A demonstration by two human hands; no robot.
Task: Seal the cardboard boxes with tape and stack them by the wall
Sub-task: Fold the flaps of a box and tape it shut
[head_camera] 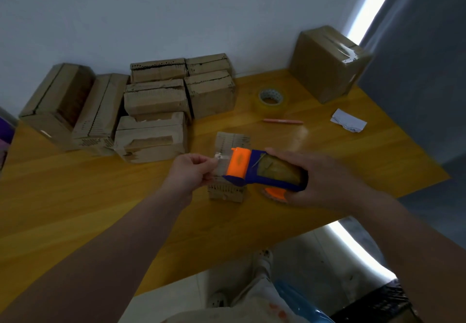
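Note:
A small cardboard box (232, 143) lies on the yellow wooden table (315, 146), mid-table, partly hidden by my hands. Just above it, my right hand (317, 179) grips an orange and blue tape dispenser (264, 171) loaded with a tape roll. My left hand (191, 171) pinches the free end of the clear tape (222, 165) at the dispenser's mouth. Several small cardboard boxes (156, 105) are stacked against the wall at the back left. A larger taped box (327, 62) stands at the back right.
A loose roll of clear tape (271, 100), a pink pen (282, 121) and a crumpled scrap of paper (349, 120) lie on the table's right half. Two more cardboard boxes (68, 105) lean at the far left. The table's front edge runs diagonally; the floor lies below.

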